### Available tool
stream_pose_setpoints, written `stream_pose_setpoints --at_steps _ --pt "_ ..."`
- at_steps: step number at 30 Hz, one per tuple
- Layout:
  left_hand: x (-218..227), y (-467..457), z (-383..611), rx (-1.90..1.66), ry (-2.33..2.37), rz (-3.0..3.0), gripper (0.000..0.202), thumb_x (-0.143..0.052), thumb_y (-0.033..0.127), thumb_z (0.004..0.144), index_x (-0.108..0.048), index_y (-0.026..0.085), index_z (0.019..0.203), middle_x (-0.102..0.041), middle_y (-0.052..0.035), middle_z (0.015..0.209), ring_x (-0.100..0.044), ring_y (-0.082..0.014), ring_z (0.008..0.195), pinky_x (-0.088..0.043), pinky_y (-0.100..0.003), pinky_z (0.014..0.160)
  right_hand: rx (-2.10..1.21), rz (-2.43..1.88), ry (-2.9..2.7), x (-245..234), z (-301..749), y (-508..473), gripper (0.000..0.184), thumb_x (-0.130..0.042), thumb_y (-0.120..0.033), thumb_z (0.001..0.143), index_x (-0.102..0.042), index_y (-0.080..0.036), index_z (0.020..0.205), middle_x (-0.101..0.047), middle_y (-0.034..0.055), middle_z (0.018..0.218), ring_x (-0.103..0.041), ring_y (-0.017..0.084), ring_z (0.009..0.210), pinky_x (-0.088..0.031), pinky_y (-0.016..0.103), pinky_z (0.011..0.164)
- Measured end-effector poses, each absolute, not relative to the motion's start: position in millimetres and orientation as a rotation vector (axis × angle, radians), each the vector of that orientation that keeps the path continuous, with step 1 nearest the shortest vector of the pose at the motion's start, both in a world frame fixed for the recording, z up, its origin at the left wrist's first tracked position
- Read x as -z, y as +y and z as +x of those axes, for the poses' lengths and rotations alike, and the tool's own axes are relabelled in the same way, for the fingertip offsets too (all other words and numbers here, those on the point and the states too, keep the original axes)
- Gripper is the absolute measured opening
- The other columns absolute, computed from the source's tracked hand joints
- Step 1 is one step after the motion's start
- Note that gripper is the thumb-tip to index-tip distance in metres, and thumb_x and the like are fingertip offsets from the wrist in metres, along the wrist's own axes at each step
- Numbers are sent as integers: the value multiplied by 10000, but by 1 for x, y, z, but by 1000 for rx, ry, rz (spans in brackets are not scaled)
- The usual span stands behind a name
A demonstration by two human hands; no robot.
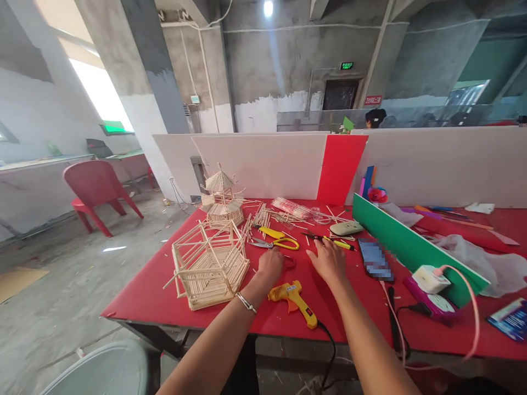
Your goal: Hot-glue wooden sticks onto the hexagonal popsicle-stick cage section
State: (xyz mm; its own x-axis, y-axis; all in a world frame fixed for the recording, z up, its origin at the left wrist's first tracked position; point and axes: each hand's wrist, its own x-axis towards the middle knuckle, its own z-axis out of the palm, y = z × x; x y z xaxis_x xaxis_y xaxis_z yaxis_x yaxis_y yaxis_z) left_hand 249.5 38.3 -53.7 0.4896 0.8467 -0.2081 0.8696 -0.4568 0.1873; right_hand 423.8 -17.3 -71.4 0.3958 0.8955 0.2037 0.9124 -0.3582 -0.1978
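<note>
On the red, matte worktop (156, 296), an open hexagonal frame (220, 295) of slender round wooden sticks stands left of the hands, its floor ribbed with rows laid side by side. Behind it rises a tiered stick pagoda (224, 211) with a pointed roof. The left hand (270, 266) lies just right of the frame, below yellow-ringed metal scissors (276, 242); its fingers are hidden, so whether it grips anything cannot be told. A red loop (290, 263) shows partly beside it. The right hand (329, 259) has its thumb spread from its fingers, near a black-and-yellow tool (341, 243) that it partly covers; its exact kind is unclear. A smooth yellow plastic glue gun (303, 308) lies between the forearms. The phone (374, 260) has a pixelated screen.
</note>
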Motion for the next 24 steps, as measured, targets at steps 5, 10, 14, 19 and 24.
stream_pose_setpoints --at_steps 5,10,14,19,24 --pt "38 43 254 7 1446 2457 336 -609 345 952 -608 178 1244 -621 -111 1264 -640 -232 1068 -560 -432 896 -12 -2160 -1704 91 391 -81 511 -387 -483 1008 -582 -182 1372 -705 120 1237 -677 265 1080 -517 379 900" --pt "16 -35 215 -354 1289 2541 204 -528 318 972 -682 226 1069 -693 -92 1105 -670 -215 1019 -521 -333 886 108 -2070 -1750 158 368 -153 492 -512 -532 924 -664 -195 1249 -746 142 1063 -711 283 897 -549 354 719" --pt "33 -104 156 -981 724 2540 149 -544 228 943 -692 214 955 -731 -77 853 -677 -180 774 -529 -323 771 203 -2091 -1710 186 368 -166 416 -423 -436 966 -682 -193 1182 -718 135 1060 -689 272 908 -544 368 763" --pt "87 -128 70 -1119 1064 2056 150 -611 251 911 -760 259 899 -758 -84 844 -710 -210 763 -581 -295 688 242 -2246 -1538 172 399 -155 537 -342 -486 952 -687 -132 1164 -685 194 1018 -667 321 830 -534 434 701" --pt "114 -123 14 -1500 1554 1088 356 -702 586 780 -760 263 919 -729 -82 1007 -689 -281 962 -602 -339 797 74 -2026 -1265 122 369 -127 657 -359 -497 915 -504 -92 1412 -606 249 1305 -586 385 1189 -493 523 955"
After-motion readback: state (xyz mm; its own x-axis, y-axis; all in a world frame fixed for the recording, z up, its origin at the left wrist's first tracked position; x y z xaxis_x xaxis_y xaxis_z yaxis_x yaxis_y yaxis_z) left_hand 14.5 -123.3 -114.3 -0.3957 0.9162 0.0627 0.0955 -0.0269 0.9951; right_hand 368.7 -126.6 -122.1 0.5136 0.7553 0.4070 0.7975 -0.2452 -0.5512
